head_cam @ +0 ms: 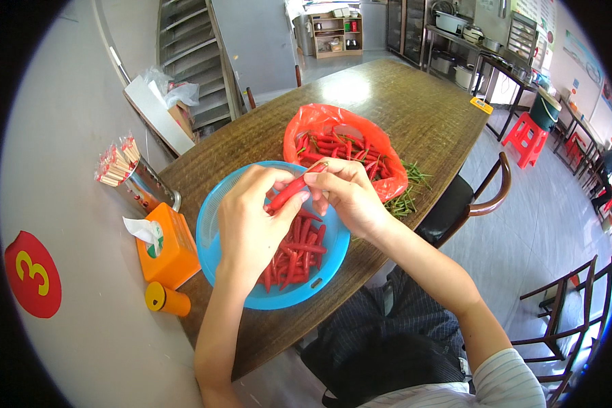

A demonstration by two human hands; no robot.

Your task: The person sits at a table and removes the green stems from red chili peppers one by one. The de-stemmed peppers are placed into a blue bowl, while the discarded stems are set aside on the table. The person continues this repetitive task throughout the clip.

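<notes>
Between my hands, above a blue plastic colander point(273, 301), is a red chili pepper point(288, 192). My left hand point(255, 209) grips its body, fingers wrapped around it. The fingertips of my right hand point(344, 191) pinch the stem end, which looks brownish at the tip. Inside the colander lie several red chilies point(298, 255) without visible green stems. Just beyond my right hand stands an open red plastic bag point(291, 133) holding more chilies point(344, 145), some with green stems. A pile of loose green stems point(408, 191) lies on the table beside the bag.
Along the wall on the wooden table point(408, 97) stand a metal holder of wrapped chopsticks point(150, 186), an orange tissue box point(169, 245) and an orange toothpick holder point(168, 299). A yellow device point(481, 105) lies at the far right corner. A chair point(469, 204) is at the right edge.
</notes>
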